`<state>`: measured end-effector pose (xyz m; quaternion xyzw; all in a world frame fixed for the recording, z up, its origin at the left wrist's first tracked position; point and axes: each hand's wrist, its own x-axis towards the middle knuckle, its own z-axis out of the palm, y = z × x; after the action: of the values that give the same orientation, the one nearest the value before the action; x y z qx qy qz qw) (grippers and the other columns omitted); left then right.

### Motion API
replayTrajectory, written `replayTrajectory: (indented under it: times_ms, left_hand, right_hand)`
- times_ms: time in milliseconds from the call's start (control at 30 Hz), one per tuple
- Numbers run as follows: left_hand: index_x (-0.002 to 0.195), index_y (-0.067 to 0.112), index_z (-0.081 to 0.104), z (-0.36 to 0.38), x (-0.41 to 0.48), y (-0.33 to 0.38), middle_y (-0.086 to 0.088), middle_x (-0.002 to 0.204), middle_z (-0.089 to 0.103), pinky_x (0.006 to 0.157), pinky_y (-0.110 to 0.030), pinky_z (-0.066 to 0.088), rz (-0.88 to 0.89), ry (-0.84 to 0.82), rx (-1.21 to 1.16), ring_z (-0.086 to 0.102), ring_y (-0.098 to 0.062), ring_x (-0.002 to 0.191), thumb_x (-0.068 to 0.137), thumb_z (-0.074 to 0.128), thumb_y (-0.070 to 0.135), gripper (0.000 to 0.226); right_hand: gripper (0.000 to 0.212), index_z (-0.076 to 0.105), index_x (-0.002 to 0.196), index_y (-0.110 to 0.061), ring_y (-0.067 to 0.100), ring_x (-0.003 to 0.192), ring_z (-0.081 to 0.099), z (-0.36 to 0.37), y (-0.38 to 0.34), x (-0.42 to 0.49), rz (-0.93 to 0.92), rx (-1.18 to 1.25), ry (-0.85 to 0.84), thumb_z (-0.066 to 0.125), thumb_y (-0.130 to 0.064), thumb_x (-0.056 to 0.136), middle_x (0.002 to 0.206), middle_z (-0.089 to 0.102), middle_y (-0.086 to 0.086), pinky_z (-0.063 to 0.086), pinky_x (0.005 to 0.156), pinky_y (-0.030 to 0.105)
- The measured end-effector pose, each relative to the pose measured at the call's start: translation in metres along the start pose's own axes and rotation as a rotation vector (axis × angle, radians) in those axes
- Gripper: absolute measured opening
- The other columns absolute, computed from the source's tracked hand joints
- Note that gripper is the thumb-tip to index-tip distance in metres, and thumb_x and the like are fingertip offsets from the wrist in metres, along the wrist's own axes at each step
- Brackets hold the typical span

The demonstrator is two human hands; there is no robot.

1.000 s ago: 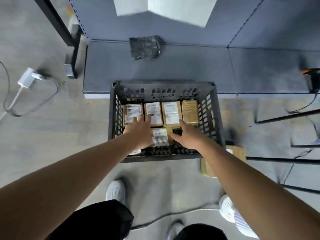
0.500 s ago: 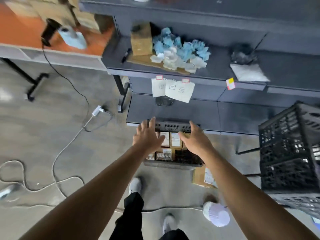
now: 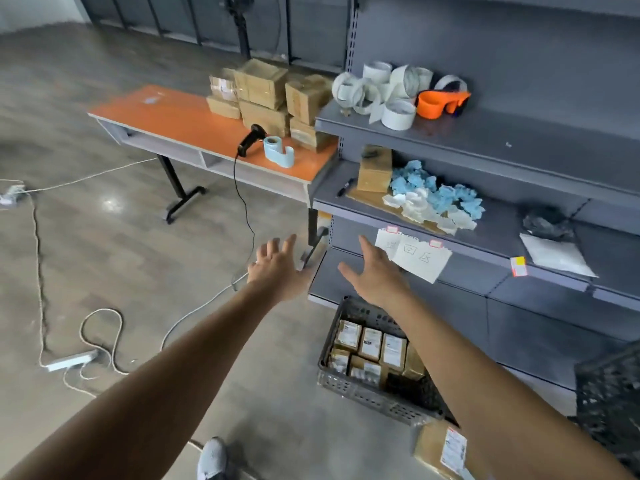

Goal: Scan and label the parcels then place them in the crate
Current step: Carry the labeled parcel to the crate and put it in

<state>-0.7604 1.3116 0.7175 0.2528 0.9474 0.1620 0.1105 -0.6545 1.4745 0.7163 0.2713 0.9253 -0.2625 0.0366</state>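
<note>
Parcels (image 3: 370, 344) are held by neither hand: the left hand (image 3: 277, 268) and the right hand (image 3: 374, 275) are stretched forward empty, fingers spread, above the floor. Below the right forearm, labelled parcels are packed flat in two rows in the grey crate (image 3: 360, 393), labels up, long sides running toward the shelving (image 3: 485, 133). One more parcel (image 3: 440, 448) lies on the floor just beside the crate's near corner. Farther off, brown boxes (image 3: 266, 95) are stacked on the orange table (image 3: 173, 116), with a scanner (image 3: 250, 138) and a label roll (image 3: 277, 150) in front of them.
</note>
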Motion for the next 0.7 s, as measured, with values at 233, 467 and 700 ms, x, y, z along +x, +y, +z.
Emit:
replayTrajectory:
  times_ms: [233, 467, 700]
  left_hand:
    - [0.152, 0.029, 0.014, -0.072, 0.047, -0.127, -0.006, 0.155, 0.021, 0.109, -0.051, 0.032, -0.063, 0.064, -0.129, 0.018, -0.032, 0.143, 0.088, 0.054, 0.051, 0.079]
    - [0.151, 0.028, 0.016, -0.146, 0.114, -0.248, -0.005, 0.154, 0.021, 0.110, -0.050, 0.031, -0.026, 0.037, -0.173, 0.015, -0.031, 0.142, 0.089, 0.052, 0.053, 0.076]
    - [0.151, 0.029, 0.014, -0.178, 0.198, -0.315, -0.003, 0.156, 0.017, 0.107, -0.053, 0.032, 0.003, 0.049, -0.073, 0.015, -0.030, 0.143, 0.089, 0.049, 0.058, 0.076]
  right_hand:
    - [0.078, 0.003, 0.158, -0.031, 0.032, 0.141, 0.035, 0.039, -0.160, 0.068, -0.107, -0.014, -0.013, 0.044, -0.058, 0.098, 0.159, 0.022, 0.009, 0.038, 0.108, 0.052]
    - [0.079, 0.004, 0.158, -0.029, 0.030, 0.143, 0.033, 0.084, -0.293, 0.135, -0.098, 0.045, -0.003, 0.044, -0.059, 0.096, 0.161, 0.020, 0.008, 0.038, 0.109, 0.048]
    - [0.080, 0.000, 0.158, -0.028, 0.032, 0.145, 0.028, 0.101, -0.351, 0.215, -0.103, -0.026, 0.023, 0.044, -0.057, 0.097, 0.162, 0.016, 0.009, 0.036, 0.111, 0.048]
